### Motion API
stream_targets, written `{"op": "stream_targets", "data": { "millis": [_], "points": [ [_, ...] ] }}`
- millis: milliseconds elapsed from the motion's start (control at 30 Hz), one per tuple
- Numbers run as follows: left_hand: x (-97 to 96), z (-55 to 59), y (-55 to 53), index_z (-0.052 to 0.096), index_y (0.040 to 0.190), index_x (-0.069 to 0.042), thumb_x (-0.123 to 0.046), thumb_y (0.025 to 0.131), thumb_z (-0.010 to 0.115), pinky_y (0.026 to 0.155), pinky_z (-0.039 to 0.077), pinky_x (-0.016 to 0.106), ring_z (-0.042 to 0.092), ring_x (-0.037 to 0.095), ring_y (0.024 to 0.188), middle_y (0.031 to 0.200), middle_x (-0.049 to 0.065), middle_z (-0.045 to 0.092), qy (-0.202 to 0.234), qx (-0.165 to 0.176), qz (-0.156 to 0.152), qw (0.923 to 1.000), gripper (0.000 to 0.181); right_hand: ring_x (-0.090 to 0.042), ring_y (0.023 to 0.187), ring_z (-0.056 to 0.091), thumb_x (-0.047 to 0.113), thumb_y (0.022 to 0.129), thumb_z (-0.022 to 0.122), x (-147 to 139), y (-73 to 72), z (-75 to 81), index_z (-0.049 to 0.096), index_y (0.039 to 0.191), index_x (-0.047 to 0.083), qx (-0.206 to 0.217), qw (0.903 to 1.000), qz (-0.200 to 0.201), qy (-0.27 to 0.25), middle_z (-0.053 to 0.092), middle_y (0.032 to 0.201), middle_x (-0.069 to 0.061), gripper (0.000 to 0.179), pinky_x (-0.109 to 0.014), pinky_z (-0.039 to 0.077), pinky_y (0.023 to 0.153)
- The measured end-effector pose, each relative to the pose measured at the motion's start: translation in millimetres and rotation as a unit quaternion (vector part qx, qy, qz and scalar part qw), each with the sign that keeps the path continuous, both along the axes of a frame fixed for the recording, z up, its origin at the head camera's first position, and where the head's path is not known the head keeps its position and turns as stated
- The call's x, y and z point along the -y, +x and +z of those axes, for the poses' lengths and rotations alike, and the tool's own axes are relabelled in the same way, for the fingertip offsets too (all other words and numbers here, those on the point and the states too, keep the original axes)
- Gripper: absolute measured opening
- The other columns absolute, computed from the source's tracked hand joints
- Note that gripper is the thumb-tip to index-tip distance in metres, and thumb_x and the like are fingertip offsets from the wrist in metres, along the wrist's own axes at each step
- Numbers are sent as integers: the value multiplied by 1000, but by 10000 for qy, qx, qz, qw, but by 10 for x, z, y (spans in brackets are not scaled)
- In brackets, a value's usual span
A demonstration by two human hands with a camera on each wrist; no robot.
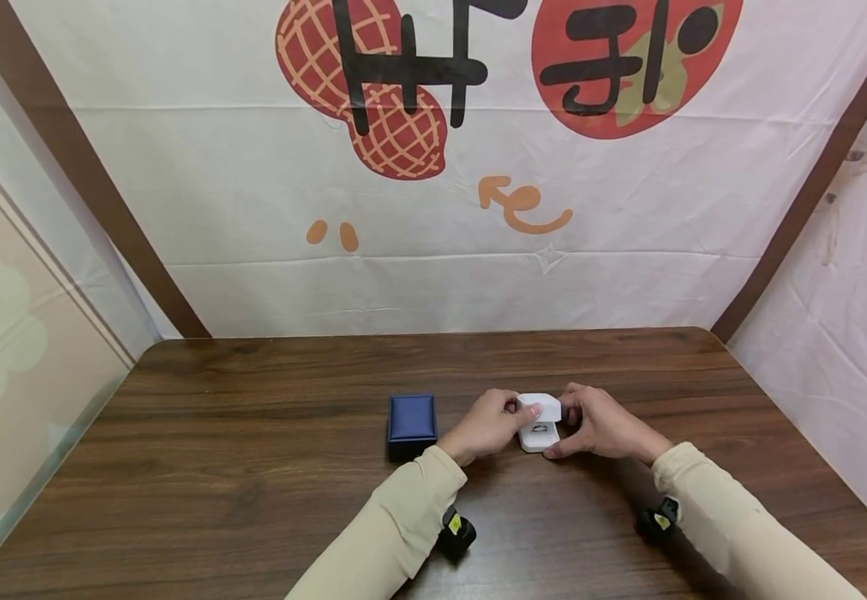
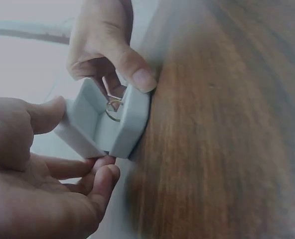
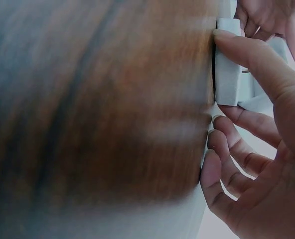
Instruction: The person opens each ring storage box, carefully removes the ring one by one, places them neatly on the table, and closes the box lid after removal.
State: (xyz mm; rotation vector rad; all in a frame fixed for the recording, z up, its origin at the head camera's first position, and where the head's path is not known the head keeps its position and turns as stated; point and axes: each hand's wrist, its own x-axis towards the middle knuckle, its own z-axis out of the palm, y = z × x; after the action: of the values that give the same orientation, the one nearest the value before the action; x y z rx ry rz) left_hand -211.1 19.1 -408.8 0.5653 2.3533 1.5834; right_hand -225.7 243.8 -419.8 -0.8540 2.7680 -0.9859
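Note:
A small white ring box (image 1: 531, 442) stands on the table with its lid partly raised. Inside it a thin ring (image 2: 112, 110) shows upright in the left wrist view. My left hand (image 1: 484, 427) pinches the lid, thumb on its top side and fingers at the hinge edge. My right hand (image 1: 604, 427) grips the box's base from the right, with its thumb at the front corner. In the right wrist view, the other fingers of that hand spread along the tabletop. To the left of my left hand sits a closed dark blue box (image 1: 413, 418).
The brown wooden table (image 1: 253, 492) ends at a printed white cloth wall (image 1: 238, 200) at the back. Cloth walls also flank it on both sides. Each wrist bears a black camera (image 1: 456, 533) below its beige sleeve.

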Motion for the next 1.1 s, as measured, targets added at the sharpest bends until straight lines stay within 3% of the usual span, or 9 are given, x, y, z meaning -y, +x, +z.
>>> {"op": "stream_targets", "data": {
  "millis": [100,167,433,533,633,767,900,1100],
  "points": [
    [-10,1,-17,67,93,4,-26,104,60,60,35,24,44,13,66,74,2,53,311,450,142,9984,33,-16,73,50,31,67,97,6,-3,-4,68,76,16,-14,10000,-28,2,53,80,-2,34,-25,41,63],
    [-16,-4,-32,69,100,7,-29,104,59,64,37,25,48,16,73,82,6,60,414,571,211,9973,37,-16,74,51,31,66,97,9,-5,-2,68,76,16,15,10000,-34,-6,54,81,-2,34,-25,42,63],
    [-26,-35,-51,68,118,9,-41,103,59,87,45,35,55,20,100,118,14,66,387,808,611,9941,53,-19,76,52,32,67,96,1,-10,12,73,81,17,192,9998,-81,22,57,84,-3,32,-27,43,65],
    [-17,-38,-41,67,121,8,-44,102,59,92,47,39,57,22,107,122,15,66,348,813,723,9935,56,-19,77,52,32,67,96,2,-12,7,74,83,16,212,9997,-96,33,57,84,-3,32,-27,43,66],
    [10,-36,-20,64,126,9,-46,102,59,95,49,43,60,24,114,122,16,66,239,683,831,9939,60,-19,77,52,32,66,96,3,-13,3,75,85,16,235,9997,-111,28,58,84,-2,32,-27,43,66],
    [64,-7,38,60,128,10,-40,96,70,90,52,43,63,26,105,112,16,67,119,314,932,9951,60,-18,76,52,30,66,97,4,-16,-1,76,86,16,236,9996,-118,30,57,83,-2,32,-26,43,65],
    [122,22,113,65,114,8,-25,87,80,80,52,35,61,19,91,97,11,66,-43,-254,1050,9941,45,-17,75,52,31,66,97,6,-19,-4,75,85,15,211,9997,-116,57,56,83,-2,32,-26,43,65],
    [117,-47,160,72,96,3,-12,82,81,69,50,26,60,10,75,83,5,68,-383,-1018,1084,9881,22,-17,76,52,30,65,97,3,-21,-7,74,83,14,203,9997,-140,61,57,83,-1,33,-26,44,66]
  ]
}}
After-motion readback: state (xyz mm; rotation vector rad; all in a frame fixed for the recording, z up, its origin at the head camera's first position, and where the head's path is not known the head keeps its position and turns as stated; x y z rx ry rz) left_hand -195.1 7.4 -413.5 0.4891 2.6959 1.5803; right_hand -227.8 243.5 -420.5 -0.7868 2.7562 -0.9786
